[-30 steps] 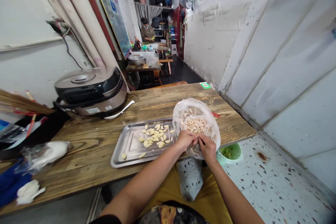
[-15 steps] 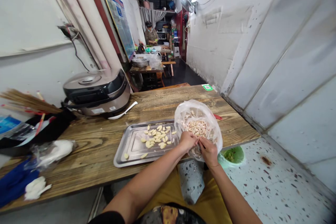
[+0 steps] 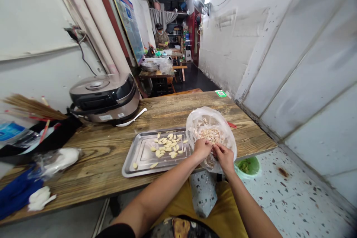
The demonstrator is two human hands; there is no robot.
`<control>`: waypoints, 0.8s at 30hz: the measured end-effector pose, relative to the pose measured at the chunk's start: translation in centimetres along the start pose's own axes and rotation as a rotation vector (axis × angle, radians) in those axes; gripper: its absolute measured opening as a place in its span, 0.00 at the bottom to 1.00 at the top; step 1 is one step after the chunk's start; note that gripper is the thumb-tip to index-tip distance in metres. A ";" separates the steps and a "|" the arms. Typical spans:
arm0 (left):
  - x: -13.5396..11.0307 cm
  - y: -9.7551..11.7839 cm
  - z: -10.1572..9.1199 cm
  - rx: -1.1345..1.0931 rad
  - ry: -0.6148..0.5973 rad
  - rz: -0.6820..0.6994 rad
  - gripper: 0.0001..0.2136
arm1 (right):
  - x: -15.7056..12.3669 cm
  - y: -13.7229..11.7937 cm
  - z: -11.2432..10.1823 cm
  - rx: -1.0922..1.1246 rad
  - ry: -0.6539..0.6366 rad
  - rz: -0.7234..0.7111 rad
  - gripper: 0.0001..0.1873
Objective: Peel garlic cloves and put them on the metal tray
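My left hand and my right hand meet at the near rim of a clear plastic bag full of unpeeled garlic cloves. Both hands are closed in a pinch on a small piece between them, too small to name. The bag sits at the front edge of the wooden table. Left of the bag lies a metal tray holding several peeled garlic cloves.
A rice cooker with a white spoon stands at the back left. Bags, a broom and blue cloth crowd the left end. A green bowl sits on the floor at right. A person works far down the corridor.
My hands have shifted slightly up into the bag's mouth while still pinching together. The view has drifted a little to the left.
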State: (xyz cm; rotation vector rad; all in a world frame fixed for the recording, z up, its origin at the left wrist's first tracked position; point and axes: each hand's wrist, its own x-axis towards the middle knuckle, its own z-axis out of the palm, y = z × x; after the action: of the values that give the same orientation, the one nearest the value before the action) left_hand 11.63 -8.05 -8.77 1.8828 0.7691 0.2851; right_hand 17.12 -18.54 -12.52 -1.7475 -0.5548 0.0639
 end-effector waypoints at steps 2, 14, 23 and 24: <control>-0.2 0.3 -0.4 0.050 -0.015 0.030 0.07 | 0.5 -0.4 -0.1 0.112 -0.017 0.116 0.23; -1.2 1.7 -1.6 0.161 0.017 0.357 0.12 | 1.0 -1.7 -0.6 0.399 -0.126 0.277 0.21; -0.9 1.2 -1.5 0.206 0.002 0.383 0.11 | 0.8 0.1 -0.4 0.130 -0.175 0.124 0.23; -0.8 1.2 -1.5 0.261 -0.013 0.404 0.12 | 0.8 0.2 -0.3 0.114 -0.155 0.117 0.24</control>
State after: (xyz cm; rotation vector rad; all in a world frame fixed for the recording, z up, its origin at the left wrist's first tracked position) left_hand 10.69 -7.71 -6.95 2.2820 0.4250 0.4406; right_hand 18.03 -18.52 -12.43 -1.6708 -0.5497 0.3103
